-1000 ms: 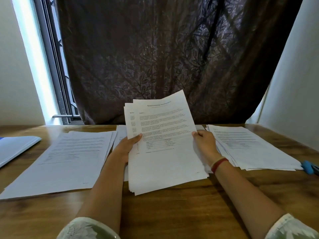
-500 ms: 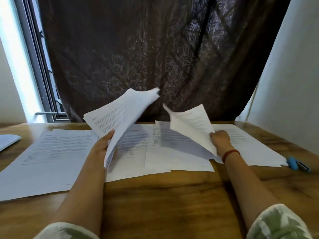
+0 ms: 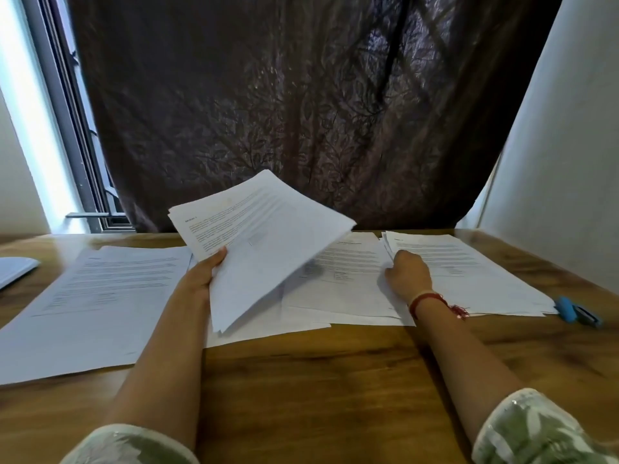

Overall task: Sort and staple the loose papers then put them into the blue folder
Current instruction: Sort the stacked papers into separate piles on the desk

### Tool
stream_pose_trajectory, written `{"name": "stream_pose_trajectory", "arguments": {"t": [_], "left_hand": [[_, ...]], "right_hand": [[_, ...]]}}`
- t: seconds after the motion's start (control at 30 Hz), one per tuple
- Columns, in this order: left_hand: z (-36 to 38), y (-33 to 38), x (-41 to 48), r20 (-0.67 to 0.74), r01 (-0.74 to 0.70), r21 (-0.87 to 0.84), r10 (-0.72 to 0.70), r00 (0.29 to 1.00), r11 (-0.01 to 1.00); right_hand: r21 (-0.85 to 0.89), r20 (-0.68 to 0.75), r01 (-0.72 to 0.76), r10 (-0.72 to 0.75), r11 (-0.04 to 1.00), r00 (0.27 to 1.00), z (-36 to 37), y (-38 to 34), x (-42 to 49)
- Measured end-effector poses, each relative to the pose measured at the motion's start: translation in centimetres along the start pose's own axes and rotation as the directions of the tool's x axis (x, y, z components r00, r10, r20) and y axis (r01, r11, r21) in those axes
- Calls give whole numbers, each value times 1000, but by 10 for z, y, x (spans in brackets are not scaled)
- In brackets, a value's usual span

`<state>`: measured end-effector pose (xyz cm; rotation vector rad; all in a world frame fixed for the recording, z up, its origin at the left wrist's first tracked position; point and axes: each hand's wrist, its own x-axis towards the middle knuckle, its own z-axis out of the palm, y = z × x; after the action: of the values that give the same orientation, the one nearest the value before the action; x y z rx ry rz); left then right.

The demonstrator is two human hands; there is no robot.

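- Loose papers lie in piles across the wooden surface, and one sheaf is lifted above them at about 12 o'clock from the person.
- The left grip pinches the sheaf at its 9 o'clock edge, thumb on the printed top page and fingers hidden beneath. The sheaf is tilted, its far end high and its near corner dipping toward the surface.
- The left pile lies flat at 10 o'clock, fanned slightly, apart from both grips.
- The right pile lies flat at 2 o'clock, just beside the middle papers.
- The right grip rests knuckles up at 1 o'clock, on the middle papers at the edge of the right pile. Its fingers are curled under, and I cannot tell whether they pinch a sheet.
- A red thread circles the right wrist.
- The blue stapler lies at 3 o'clock, touching the near corner of the right pile.
- Only a pale corner of the blue folder shows at 9 o'clock.
- A dark curtain hangs behind at 12 o'clock.
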<state>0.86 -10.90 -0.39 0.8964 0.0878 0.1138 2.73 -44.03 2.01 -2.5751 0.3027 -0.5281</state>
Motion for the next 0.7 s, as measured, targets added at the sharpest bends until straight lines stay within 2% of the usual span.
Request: {"name": "stream_pose_trajectory", "arguments": {"t": [0.07,0.13,0.17,0.2,0.23,0.27,0.33,0.37,0.5,0.7], "left_hand": [[4,0,-3,52,-25,32,23,998,999],[8,2,-3,102,-34,89,25,995,995],[8,2,-1,130,-21,122,5,991,992],[9,3,0,140,-19,161,-4,990,987],[9,4,2,151,-13,194,-17,988,981],[9,4,3,155,-7,223,-28,988,975],[8,3,7,148,2,286,-46,988,958],[7,1,9,144,6,310,-53,988,951],[6,-3,11,112,8,374,-54,992,927],[6,-5,14,117,2,400,-53,992,916]], "right_hand": [[-74,-63,47,-51,996,997,-3,-3,0],[6,-142,112,-110,994,984,-6,-7,3],[178,-146,121,-95,977,985,-10,-12,3],[406,-96,84,-49,910,994,-11,-17,4],[616,16,1,-13,788,1000,-13,-22,4],[741,157,-114,-6,662,988,-15,-29,2],[763,350,-244,-65,599,934,-13,-36,-3],[762,376,-247,-98,599,922,-9,-37,-5],[774,336,-198,-125,601,934,0,-37,-13],[733,399,-246,-107,634,911,7,-36,-14]]}}
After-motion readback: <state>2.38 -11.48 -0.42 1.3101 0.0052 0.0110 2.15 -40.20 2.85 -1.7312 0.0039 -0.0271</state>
